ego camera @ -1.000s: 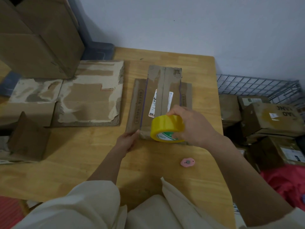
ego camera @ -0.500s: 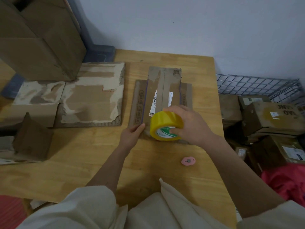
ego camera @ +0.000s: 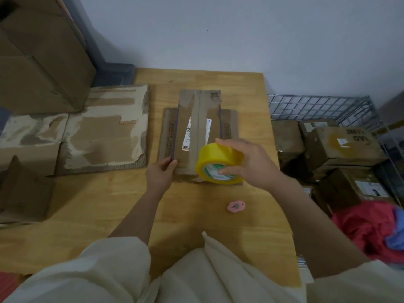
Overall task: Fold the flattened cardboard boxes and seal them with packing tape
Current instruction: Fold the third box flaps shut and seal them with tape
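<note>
A small brown cardboard box [ego camera: 199, 110] with torn white labels lies in the middle of the wooden table [ego camera: 87, 204], its two top flaps meeting along a centre seam. My left hand [ego camera: 160, 173] grips its near left corner. My right hand [ego camera: 247, 162] holds a roll of yellow packing tape [ego camera: 218, 162] on edge over the box's near right end. The near right corner of the box is hidden behind the roll.
A flattened, peeled cardboard sheet [ego camera: 105, 127] lies to the left, with large boxes [ego camera: 41, 62] behind it. A small pink cutter [ego camera: 236, 206] sits on the table near my right wrist. A wire basket [ego camera: 323, 106] with parcels [ego camera: 341, 145] and red cloth [ego camera: 369, 224] stands to the right.
My left hand has slid forward onto the box's near left corner. The tape roll has shifted only slightly over the box's near end.
</note>
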